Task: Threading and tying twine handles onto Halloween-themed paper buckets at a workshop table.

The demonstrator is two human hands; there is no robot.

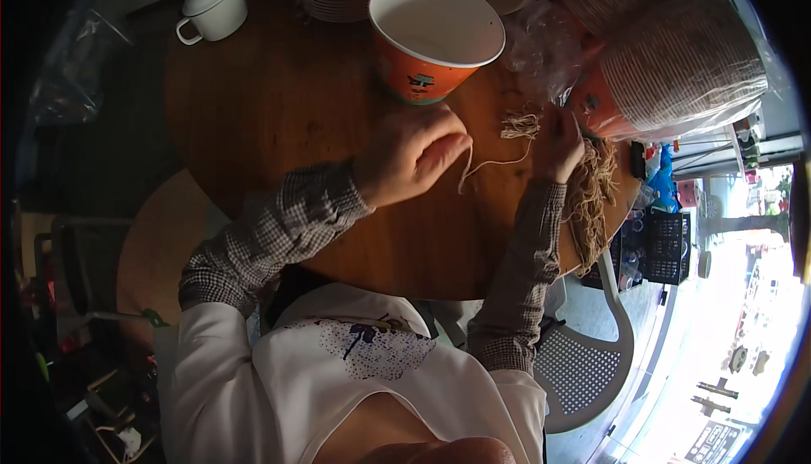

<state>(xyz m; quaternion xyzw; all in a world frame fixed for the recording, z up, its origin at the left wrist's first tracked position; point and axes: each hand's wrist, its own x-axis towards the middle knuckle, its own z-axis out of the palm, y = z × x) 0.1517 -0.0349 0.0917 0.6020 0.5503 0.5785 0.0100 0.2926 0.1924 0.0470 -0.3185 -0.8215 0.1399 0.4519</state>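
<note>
Head view: downward look; clock centred on the table (279, 117), 12 pointing away from the wearer.
Wood: brown top, curved rim toward 6.
Room: lidded white mug (216, 9) at 10; black crate (667, 244) at 4; grey chair (583, 371) with perforated seat at 5.
Tubs: orange tub (435, 84) at 12, mouth up, just beyond left knuckles; plastic-wrapped stack (684, 58) at 2.
Left hand (412, 155): mid-table, fingers curled, thumb and forefinger pinching string (498, 162).
Right hand (559, 144): at 3, in shadow; cannot tell whether it grips anything.
String lie: between the hands; drops from the left thumb toward 6, bends, runs toward 3, then up beside the small twine bundle (519, 124).
Large twine bundle (594, 198): between 3 and 4, long axis roughly 12 to 6, lower end near the rim.
Elbow room: wood shows from left wrist toward 9, and between forearms toward 6; wrapped stack crowds the right hand.
</note>
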